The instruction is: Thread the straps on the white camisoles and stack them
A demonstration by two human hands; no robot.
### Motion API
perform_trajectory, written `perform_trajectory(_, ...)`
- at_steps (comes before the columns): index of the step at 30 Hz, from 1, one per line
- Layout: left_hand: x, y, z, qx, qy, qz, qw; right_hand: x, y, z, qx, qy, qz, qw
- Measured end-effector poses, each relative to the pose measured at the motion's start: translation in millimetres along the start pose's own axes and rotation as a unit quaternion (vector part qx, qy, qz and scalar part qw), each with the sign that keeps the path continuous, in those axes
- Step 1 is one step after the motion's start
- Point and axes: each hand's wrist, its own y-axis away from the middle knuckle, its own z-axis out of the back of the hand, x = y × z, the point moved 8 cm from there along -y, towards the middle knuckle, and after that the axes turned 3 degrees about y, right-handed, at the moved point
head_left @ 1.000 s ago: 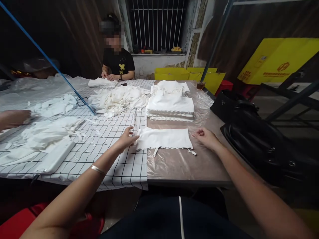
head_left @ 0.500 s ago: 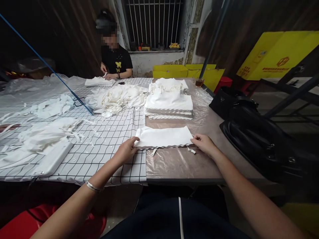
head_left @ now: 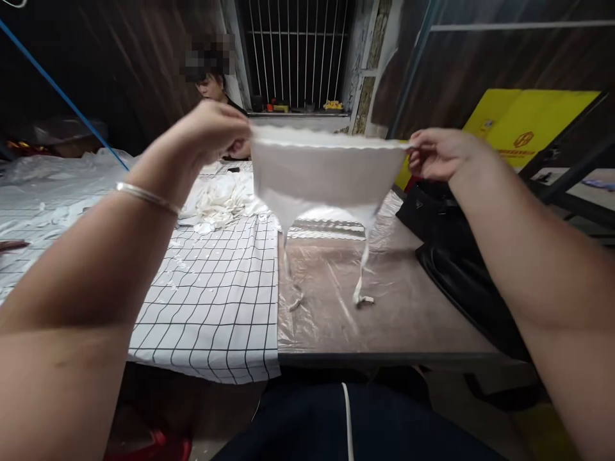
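Lifted off the desk (head_left: 408, 307) since half a second earlier, the white garment (head_left: 321, 176) hung stretched in the air, its two straps (head_left: 361, 275) dangling. Left hand (head_left: 211, 131) and right hand (head_left: 435, 153) each pinched a top corner. It looked light, limp and soft; the scalloped hem corners seemed the surest hold.

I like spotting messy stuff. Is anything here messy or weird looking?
Only a little. A tangled heap of white cloth lies loose on the checked tablecloth. The white garment both hands hold up looks fine, its two straps dangling.
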Motion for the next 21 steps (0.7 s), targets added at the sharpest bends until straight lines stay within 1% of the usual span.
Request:
perform_trajectory(1, -16.9, -11.1, 1.7, -0.004, 0.023, -0.029, 0.999, 11.7, -6.6, 10.0, -0.033, -0.022, -0.028, 0.999)
perform_trajectory(2, -34.1, -16.8, 4.3, -0.011, 0.037, -0.06, 0.997, 22.4, -9.9, 20.1, -0.062, -0.046, -0.051, 0.996)
perform_trajectory(3, -50.9, -16.8, 6.5, -0.018, 0.04, -0.09, 0.995, 32.6, -10.7, 29.0, -0.077, -0.063, -0.059, 0.993)
perform_trajectory(4, -65.0, -11.7, 8.8, -0.029, 0.029, -0.11, 0.993, 41.7, -9.3, 36.2, -0.078, -0.074, -0.052, 0.993)
perform_trajectory(5, -74.7, -2.3, 10.7, -0.045, 0.002, -0.116, 0.992, 48.2, -5.7, 41.0, -0.062, -0.075, -0.034, 0.995)
perform_trajectory(6, -79.5, 10.7, 10.7, -0.057, -0.03, -0.11, 0.992, 49.0, 0.7, 44.3, -0.041, -0.073, -0.02, 0.996)
perform_trajectory(7, -79.4, 26.8, 8.5, -0.065, -0.065, -0.102, 0.991, 42.6, 10.3, 46.0, -0.021, -0.068, -0.015, 0.997)
perform_trajectory(8, -72.7, 45.0, 3.5, -0.064, -0.09, -0.087, 0.99, 28.8, 23.1, 46.3, -0.005, -0.058, -0.021, 0.998)
perform_trajectory(9, -60.7, 64.8, -6.5, -0.044, -0.096, -0.079, 0.991, 8.1, 38.7, 45.2, 0.004, -0.044, -0.038, 0.998)
perform_trajectory(10, -43.3, 86.0, -23.4, 0.006, -0.088, -0.076, 0.993, -19.4, 57.3, 42.9, 0.005, -0.025, -0.069, 0.997)
perform_trajectory(11, -19.6, 108.7, -42.5, 0.058, -0.063, -0.061, 0.994, -48.6, 77.7, 39.7, -0.002, -0.006, -0.09, 0.996)
perform_trajectory(12, 10.7, 132.6, -64.0, 0.115, -0.054, -0.026, 0.992, -80.3, 99.7, 34.3, -0.007, 0.012, -0.115, 0.993)
perform_trajectory(13, 44.0, 158.1, -86.4, 0.172, -0.063, 0.017, 0.983, -115.0, 123.3, 27.1, -0.007, 0.03, -0.159, 0.987)
perform_trajectory(15, 99.2, 206.6, -120.3, 0.227, -0.102, 0.055, 0.967, -178.7, 171.0, 10.5, 0.003, 0.053, -0.249, 0.967)
perform_trajectory(16, 119.4, 228.7, -133.8, 0.248, -0.121, 0.058, 0.959, -202.2, 191.9, 3.0, 0.009, 0.057, -0.276, 0.959)
perform_trajectory(17, 134.5, 248.5, -144.5, 0.267, -0.132, 0.06, 0.953, -220.1, 210.3, -3.6, 0.017, 0.06, -0.296, 0.953)
perform_trajectory(18, 144.9, 265.5, -152.0, 0.281, -0.142, 0.063, 0.947, -231.5, 224.9, -7.2, 0.017, 0.066, -0.304, 0.95)
perform_trajectory(19, 150.9, 278.9, -156.1, 0.291, -0.152, 0.066, 0.942, -237.8, 236.2, -9.1, 0.016, 0.073, -0.304, 0.95)
perform_trajectory(21, 154.0, 296.2, -157.5, 0.3, -0.173, 0.074, 0.935, -240.2, 250.1, -7.2, 0.008, 0.096, -0.292, 0.951)
